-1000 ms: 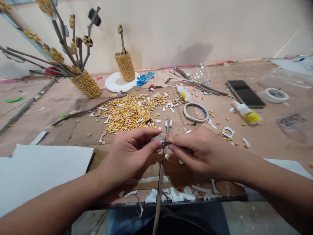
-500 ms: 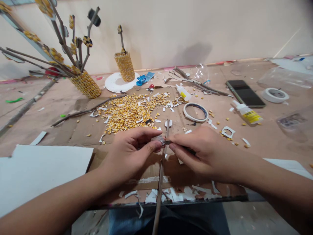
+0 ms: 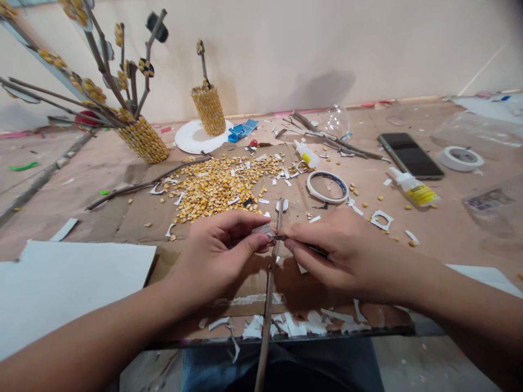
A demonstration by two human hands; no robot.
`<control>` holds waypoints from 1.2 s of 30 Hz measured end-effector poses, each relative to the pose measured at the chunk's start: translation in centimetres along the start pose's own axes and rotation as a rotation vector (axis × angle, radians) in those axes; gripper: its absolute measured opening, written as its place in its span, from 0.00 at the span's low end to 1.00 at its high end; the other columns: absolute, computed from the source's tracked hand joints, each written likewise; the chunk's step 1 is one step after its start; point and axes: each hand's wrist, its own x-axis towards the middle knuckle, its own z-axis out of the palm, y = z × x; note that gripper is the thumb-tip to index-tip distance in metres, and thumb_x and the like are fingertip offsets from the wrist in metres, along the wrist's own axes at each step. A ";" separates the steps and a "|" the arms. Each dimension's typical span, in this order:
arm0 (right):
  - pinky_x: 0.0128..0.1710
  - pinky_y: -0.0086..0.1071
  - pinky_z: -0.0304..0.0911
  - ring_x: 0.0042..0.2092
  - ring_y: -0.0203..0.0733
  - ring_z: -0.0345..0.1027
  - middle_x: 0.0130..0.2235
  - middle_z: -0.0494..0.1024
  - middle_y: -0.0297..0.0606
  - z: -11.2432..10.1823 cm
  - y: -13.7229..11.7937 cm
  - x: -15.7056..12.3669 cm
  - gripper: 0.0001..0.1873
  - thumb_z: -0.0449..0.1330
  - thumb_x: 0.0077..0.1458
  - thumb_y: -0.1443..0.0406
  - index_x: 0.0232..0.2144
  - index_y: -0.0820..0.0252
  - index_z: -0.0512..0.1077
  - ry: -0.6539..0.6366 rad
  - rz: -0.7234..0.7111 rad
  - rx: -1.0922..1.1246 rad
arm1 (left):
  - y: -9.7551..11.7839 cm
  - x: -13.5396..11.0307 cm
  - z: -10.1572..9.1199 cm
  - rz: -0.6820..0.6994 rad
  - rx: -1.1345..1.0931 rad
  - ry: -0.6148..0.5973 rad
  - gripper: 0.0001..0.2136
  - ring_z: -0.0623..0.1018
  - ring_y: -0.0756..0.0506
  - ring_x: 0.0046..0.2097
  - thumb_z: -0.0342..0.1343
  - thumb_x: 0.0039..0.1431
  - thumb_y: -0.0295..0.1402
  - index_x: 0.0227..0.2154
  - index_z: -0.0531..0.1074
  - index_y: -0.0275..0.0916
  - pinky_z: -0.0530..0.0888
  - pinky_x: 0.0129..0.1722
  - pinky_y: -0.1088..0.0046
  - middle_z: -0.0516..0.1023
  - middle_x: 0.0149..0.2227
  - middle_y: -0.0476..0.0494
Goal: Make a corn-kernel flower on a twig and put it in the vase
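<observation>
A long thin stick [image 3: 267, 305] runs from my lap up across the cardboard to just beyond my fingers. My left hand [image 3: 216, 256] pinches a small pale piece [image 3: 263, 231] against the stick with thumb and forefinger. My right hand [image 3: 339, 253] is closed round a thin dark tool [image 3: 316, 250] whose tip meets that piece at the stick. Both hands hover low over the cardboard sheet [image 3: 253, 283].
A heap of corn kernels [image 3: 212, 188] lies beyond the hands, with a tape ring [image 3: 327, 187], two glue bottles [image 3: 412, 188], a phone [image 3: 409, 156], a tape roll [image 3: 461, 158], a white sheet [image 3: 69, 283] and two kernel-covered vases [image 3: 144, 141] holding sticks. Paper scraps [image 3: 302, 325] line the near edge.
Both hands stay at the stick; the right hand has edged slightly up and left, almost nothing else differs.
</observation>
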 end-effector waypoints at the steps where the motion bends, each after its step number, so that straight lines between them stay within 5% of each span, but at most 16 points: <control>1: 0.28 0.33 0.44 0.22 0.31 0.54 0.21 0.60 0.26 0.0 0.0 0.0 0.14 0.53 0.68 0.67 0.27 0.58 0.68 0.005 0.004 -0.003 | 0.0 0.0 0.0 -0.008 0.000 -0.002 0.06 0.87 0.49 0.34 0.71 0.57 0.28 0.39 0.85 0.40 0.83 0.35 0.81 0.89 0.35 0.47; 36: 0.26 0.37 0.39 0.20 0.36 0.57 0.19 0.73 0.34 0.7 -0.3 0.0 0.17 0.50 0.70 0.64 0.33 0.60 0.76 0.024 -0.024 -0.290 | -1.6 -0.1 -0.4 0.040 0.168 -0.039 0.10 0.87 0.45 0.40 0.67 0.64 0.35 0.47 0.85 0.44 0.82 0.41 0.71 0.89 0.41 0.43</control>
